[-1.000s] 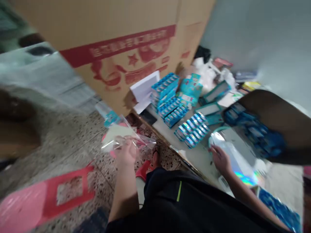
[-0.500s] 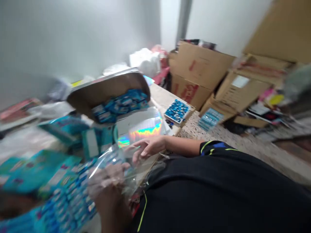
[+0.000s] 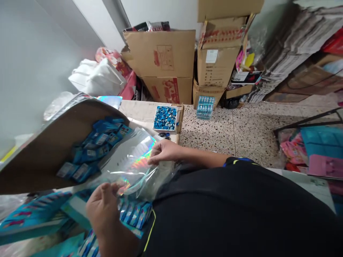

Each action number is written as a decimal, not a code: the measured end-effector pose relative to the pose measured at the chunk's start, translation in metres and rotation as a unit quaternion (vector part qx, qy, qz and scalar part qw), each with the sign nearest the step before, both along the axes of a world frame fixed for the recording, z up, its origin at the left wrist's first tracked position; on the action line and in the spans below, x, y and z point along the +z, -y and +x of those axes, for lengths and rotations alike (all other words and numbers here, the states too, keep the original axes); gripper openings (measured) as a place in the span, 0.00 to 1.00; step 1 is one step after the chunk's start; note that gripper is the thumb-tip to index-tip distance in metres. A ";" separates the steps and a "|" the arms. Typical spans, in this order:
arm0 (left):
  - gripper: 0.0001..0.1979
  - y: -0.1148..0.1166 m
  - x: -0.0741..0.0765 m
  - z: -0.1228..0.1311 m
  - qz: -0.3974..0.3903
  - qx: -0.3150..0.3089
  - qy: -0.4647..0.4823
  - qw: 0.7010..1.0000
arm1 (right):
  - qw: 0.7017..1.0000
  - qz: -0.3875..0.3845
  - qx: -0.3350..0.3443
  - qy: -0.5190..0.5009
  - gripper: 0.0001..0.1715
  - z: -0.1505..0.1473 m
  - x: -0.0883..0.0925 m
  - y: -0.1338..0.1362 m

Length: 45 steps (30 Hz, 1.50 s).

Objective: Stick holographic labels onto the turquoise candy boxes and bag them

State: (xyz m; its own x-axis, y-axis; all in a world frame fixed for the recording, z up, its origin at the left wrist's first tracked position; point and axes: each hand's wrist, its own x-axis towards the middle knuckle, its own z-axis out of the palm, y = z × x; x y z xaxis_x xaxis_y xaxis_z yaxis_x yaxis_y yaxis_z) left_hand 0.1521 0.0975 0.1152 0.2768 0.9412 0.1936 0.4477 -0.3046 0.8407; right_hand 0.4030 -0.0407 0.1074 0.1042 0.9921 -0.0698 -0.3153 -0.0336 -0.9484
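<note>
Both my hands hold one clear plastic bag (image 3: 128, 167) with a holographic sheen above a low table. My left hand (image 3: 103, 207) pinches its near corner, fingers closed. My right hand (image 3: 163, 152) pinches the far edge. Under the bag lie teal and blue packets (image 3: 134, 214). A tilted cardboard box (image 3: 40, 157) at the left holds several blue packets (image 3: 93, 146).
A small box of blue pieces (image 3: 166, 118) sits at the table's (image 3: 139, 109) far end. Stacked cardboard cartons (image 3: 171, 60) stand on the terrazzo floor (image 3: 241, 132) behind. White bags (image 3: 99, 78) lie by the wall. Pink and teal sheets (image 3: 316, 150) lie at the right.
The camera swung to the right, from the big red-printed carton to the stacked cartons. My left hand brought the clear bag over the table and my right hand took hold of its far edge.
</note>
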 end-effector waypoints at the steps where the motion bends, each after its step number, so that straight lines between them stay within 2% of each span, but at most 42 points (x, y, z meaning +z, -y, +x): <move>1: 0.17 -0.004 0.000 0.002 -0.030 0.015 0.014 0.999 | 1.000 -0.005 -0.027 0.007 0.23 -0.002 -0.001 -0.002; 2: 0.14 -0.007 0.002 0.003 -0.067 0.031 0.029 0.997 | 0.998 -0.013 -0.059 0.014 0.25 -0.003 -0.002 -0.005; 3: 0.16 -0.007 0.004 0.003 -0.084 0.048 0.036 0.995 | 0.995 -0.020 -0.094 0.022 0.26 -0.005 -0.004 -0.008; 4: 0.21 -0.006 0.007 0.002 -0.054 0.067 0.028 0.996 | 0.991 -0.026 -0.128 0.030 0.27 -0.006 -0.006 -0.010; 5: 0.27 -0.001 0.010 0.000 0.017 0.086 0.009 0.996 | 0.986 -0.027 -0.159 0.040 0.28 -0.008 -0.007 -0.012; 6: 0.30 0.005 0.013 -0.002 0.121 0.103 -0.015 0.987 | 0.982 -0.021 -0.180 0.053 0.28 -0.012 -0.009 -0.014; 7: 0.32 0.013 0.017 -0.004 0.243 0.105 -0.034 0.964 | 0.979 -0.010 -0.191 0.067 0.29 -0.016 -0.010 -0.016; 8: 0.31 0.021 0.020 -0.004 0.352 0.079 -0.044 0.932 | 0.979 0.004 -0.189 0.079 0.30 -0.022 -0.011 -0.017; 9: 0.29 0.030 0.022 -0.002 0.426 0.024 -0.048 0.903 | 0.981 0.019 -0.175 0.080 0.31 -0.029 -0.012 -0.020; 10: 0.28 0.038 0.023 0.001 0.455 -0.051 -0.050 0.888 | 0.986 0.031 -0.150 0.063 0.32 -0.037 -0.012 -0.022; 12: 0.26 0.049 0.020 0.012 0.404 -0.202 -0.072 0.889 | 0.995 0.034 -0.087 -0.025 0.32 -0.052 -0.014 -0.027; 13: 0.26 0.050 0.016 0.018 0.368 -0.244 -0.097 0.892 | 0.994 0.022 -0.054 -0.087 0.30 -0.059 -0.014 -0.030; 14: 0.26 0.049 0.010 0.022 0.344 -0.256 -0.118 0.896 | 0.989 0.002 -0.021 -0.149 0.28 -0.063 -0.014 -0.032; 16: 0.26 0.043 -0.003 0.024 0.318 -0.219 -0.130 0.913 | 0.967 -0.055 0.030 -0.246 0.27 -0.068 -0.014 -0.036; 17: 0.25 0.039 -0.009 0.023 0.307 -0.190 -0.126 0.924 | 0.957 -0.084 0.046 -0.275 0.31 -0.068 -0.014 -0.036; 20: 0.20 0.036 -0.024 0.014 0.287 -0.156 -0.109 0.939 | 0.934 -0.160 0.038 -0.317 0.40 -0.067 -0.015 -0.036; 22: 0.14 0.041 -0.030 0.010 0.298 -0.162 -0.096 0.936 | 0.924 -0.190 0.007 -0.331 0.37 -0.068 -0.018 -0.034; 24: 0.12 0.046 -0.032 0.010 0.321 -0.157 -0.083 0.930 | 0.919 -0.206 -0.017 -0.337 0.27 -0.071 -0.023 -0.032; 26: 0.14 0.051 -0.032 0.012 0.338 -0.144 -0.083 0.926 | 0.923 -0.203 -0.025 -0.325 0.18 -0.074 -0.027 -0.031; 27: 0.17 0.053 -0.031 0.013 0.342 -0.143 -0.087 0.925 | 0.931 -0.193 -0.027 -0.309 0.18 -0.075 -0.029 -0.030; 30: 0.29 0.057 -0.032 0.020 0.329 -0.152 -0.100 0.927 | 0.955 -0.168 -0.053 -0.239 0.28 -0.074 -0.034 -0.026; 32: 0.33 0.060 -0.034 0.027 0.313 -0.149 -0.109 0.932 | 0.959 -0.176 -0.081 -0.207 0.34 -0.071 -0.036 -0.023; 34: 0.27 0.063 -0.035 0.035 0.300 -0.132 -0.114 0.938 | 0.960 -0.170 -0.089 -0.203 0.38 -0.066 -0.035 -0.021; 37: 0.14 0.066 -0.037 0.043 0.273 -0.107 -0.093 0.952 | 0.970 -0.115 -0.085 -0.198 0.39 -0.057 -0.034 -0.020; 41: 0.10 0.070 -0.036 0.044 0.225 -0.067 -0.022 0.972 | 0.977 -0.070 -0.103 -0.173 0.38 -0.048 -0.036 -0.024; 43: 0.09 0.070 -0.036 0.043 0.234 -0.048 -0.011 0.971 | 0.983 -0.061 -0.133 -0.111 0.37 -0.046 -0.041 -0.024; 45: 0.07 0.070 -0.035 0.041 0.281 -0.017 -0.003 0.960 | 0.983 -0.034 -0.181 0.023 0.34 -0.046 -0.046 -0.023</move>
State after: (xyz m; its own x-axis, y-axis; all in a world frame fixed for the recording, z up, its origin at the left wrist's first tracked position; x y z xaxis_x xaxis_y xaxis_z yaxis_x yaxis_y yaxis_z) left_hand 0.1928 0.0272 0.0798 0.3087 0.6795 0.6655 0.4335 -0.7233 0.5375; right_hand 0.3573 -0.0178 0.0615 0.4534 0.8830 -0.1215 -0.2748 0.0088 -0.9615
